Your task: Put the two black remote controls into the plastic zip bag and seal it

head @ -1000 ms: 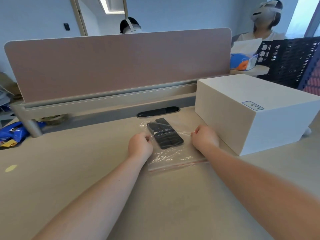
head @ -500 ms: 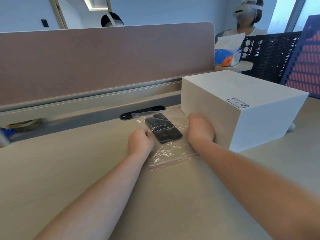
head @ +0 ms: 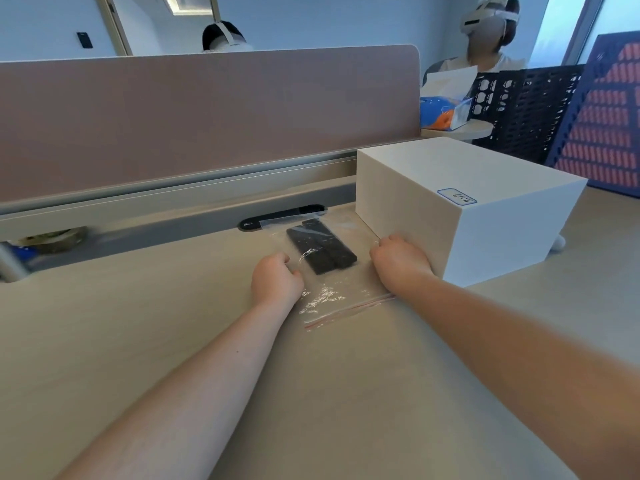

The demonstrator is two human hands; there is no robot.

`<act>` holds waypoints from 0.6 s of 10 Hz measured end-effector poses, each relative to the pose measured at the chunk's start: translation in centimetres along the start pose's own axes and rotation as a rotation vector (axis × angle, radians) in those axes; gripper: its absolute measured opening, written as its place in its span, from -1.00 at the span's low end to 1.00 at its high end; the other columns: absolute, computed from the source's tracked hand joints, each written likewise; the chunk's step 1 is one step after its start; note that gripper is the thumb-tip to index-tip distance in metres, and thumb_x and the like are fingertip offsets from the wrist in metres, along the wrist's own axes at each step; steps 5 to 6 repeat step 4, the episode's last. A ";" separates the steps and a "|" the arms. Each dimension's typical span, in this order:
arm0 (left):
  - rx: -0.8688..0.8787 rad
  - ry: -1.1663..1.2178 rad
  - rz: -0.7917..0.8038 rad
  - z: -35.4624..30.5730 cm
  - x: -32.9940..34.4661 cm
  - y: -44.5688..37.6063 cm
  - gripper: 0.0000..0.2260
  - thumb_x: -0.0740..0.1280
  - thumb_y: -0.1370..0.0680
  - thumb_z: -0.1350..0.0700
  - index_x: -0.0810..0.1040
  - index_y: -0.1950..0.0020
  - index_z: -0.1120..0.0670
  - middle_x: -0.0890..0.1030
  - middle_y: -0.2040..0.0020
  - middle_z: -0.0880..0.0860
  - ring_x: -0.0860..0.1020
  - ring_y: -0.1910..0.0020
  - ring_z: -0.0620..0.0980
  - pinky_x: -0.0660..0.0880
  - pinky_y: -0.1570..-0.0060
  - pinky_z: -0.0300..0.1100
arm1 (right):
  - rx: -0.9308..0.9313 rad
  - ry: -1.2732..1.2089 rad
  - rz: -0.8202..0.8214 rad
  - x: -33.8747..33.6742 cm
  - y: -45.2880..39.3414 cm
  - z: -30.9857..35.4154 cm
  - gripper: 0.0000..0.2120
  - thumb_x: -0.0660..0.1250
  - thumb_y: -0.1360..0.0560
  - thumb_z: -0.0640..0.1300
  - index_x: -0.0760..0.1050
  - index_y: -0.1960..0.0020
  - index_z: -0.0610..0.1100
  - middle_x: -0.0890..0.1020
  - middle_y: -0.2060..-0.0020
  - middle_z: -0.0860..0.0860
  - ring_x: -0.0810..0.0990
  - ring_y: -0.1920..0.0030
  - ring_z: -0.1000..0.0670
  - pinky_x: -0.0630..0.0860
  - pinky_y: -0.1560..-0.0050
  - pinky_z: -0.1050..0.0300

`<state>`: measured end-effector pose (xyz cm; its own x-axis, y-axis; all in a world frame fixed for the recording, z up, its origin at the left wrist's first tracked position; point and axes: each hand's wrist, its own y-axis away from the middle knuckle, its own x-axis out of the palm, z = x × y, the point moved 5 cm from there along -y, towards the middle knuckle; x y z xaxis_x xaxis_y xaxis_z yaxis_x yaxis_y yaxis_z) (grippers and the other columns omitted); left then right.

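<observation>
A clear plastic zip bag [head: 329, 296] lies flat on the desk, its red zip strip at the near edge. Two black remote controls [head: 320, 250] lie side by side inside it, toward the far end. My left hand [head: 275, 280] rests curled on the bag's left edge and seems to pinch the plastic. At the bag's right edge my right hand [head: 401, 259] is curled too, pressed against the white box; whether it grips the plastic I cannot tell.
A large white box [head: 464, 202] with a small label stands right of the bag. A pink-grey divider panel [head: 207, 116] runs along the desk's far edge, with a black cable slot [head: 282, 217] below it. Two people in headsets sit beyond. Dark perforated panels stand at far right.
The bag with the remotes has slid a little away from me toward the cable slot. My right hand moved against the white box. The head camera shifted slightly.
</observation>
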<state>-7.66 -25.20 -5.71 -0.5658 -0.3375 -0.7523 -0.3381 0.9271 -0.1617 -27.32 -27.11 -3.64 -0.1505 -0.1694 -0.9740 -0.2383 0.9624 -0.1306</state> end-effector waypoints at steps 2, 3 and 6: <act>-0.017 0.008 -0.043 0.9 -1.0 1.8 -0.67 0.27 -0.53 0.14 0.45 -0.28 0.17 0.55 -0.21 0.18 0.48 -0.22 0.18 0.43 -0.19 -0.01 | 0.023 -0.054 0.006 -0.3 1.2 -0.1 -0.70 0.09 -0.55 -0.34 0.50 -0.19 -0.22 0.55 -0.16 -0.15 0.45 -0.22 -0.17 0.48 -0.13 -0.04; -0.002 0.032 -0.105 1.8 -1.7 2.9 -0.74 0.27 -0.53 0.13 0.51 -0.18 0.18 0.59 -0.15 0.18 0.51 -0.16 0.19 0.45 -0.14 -0.02 | 0.079 -0.237 -0.048 -0.9 2.3 0.0 -0.75 0.11 -0.59 -0.20 0.54 -0.11 -0.21 0.59 -0.08 -0.17 0.51 -0.14 -0.20 0.51 -0.01 -0.01; -0.026 0.077 -0.169 2.4 -2.3 3.6 -0.82 0.27 -0.52 0.15 0.56 -0.05 0.18 0.63 -0.07 0.18 0.54 -0.10 0.20 0.47 -0.06 -0.04 | 0.146 -0.445 -0.102 -1.0 5.0 -0.7 -0.72 0.15 -0.59 -0.09 0.58 -0.01 -0.21 0.64 0.04 -0.16 0.58 -0.02 -0.20 0.51 0.08 0.05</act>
